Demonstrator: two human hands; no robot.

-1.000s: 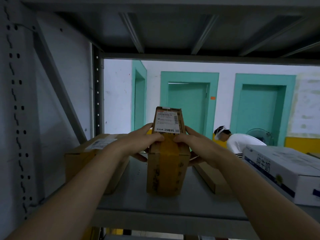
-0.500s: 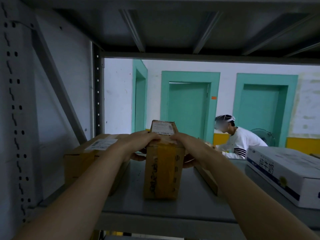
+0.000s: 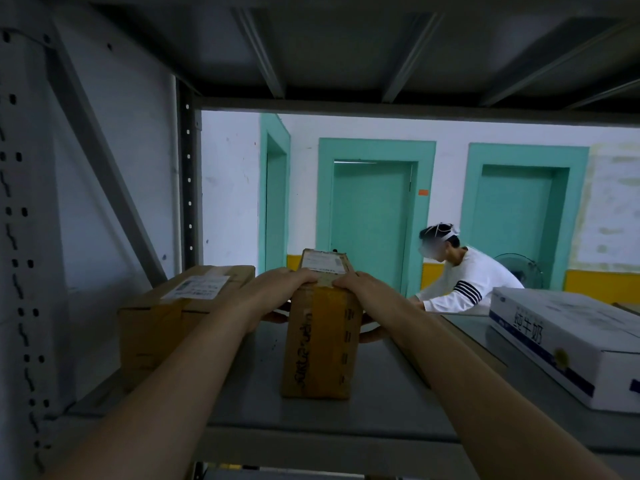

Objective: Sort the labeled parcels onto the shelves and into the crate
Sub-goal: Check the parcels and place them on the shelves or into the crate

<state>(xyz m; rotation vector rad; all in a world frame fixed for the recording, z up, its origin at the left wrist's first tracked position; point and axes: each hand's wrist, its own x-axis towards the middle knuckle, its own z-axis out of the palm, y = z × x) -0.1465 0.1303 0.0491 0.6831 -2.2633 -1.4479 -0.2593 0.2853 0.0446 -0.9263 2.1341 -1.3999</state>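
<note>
The left hand point(image 3: 277, 292) and the right hand point(image 3: 360, 292) hold one tall parcel point(image 3: 320, 341) between them, each hand curled over a top edge, with the thumbs lower on the sides. The parcel stands upright on the shelf point(image 3: 381, 403), its bottom flat on the metal. A white label point(image 3: 322, 261) lies on its top, just beyond the fingertips, and yellow tape runs down the near face between the two wrists.

Just beside the left hand, on its outer side, a wider box point(image 3: 162, 320) sits on the same shelf; it also has a label on top. I cannot tell if the left hand touches it. On the outer side of the right arm, well apart from the hand, there is a white carton point(image 3: 568, 337) with blue print.

Beyond both hands, behind the shelf, a person in a white top point(image 3: 471, 285) bends forward. Farther back are green doors point(image 3: 370, 223) in a white wall.
</note>
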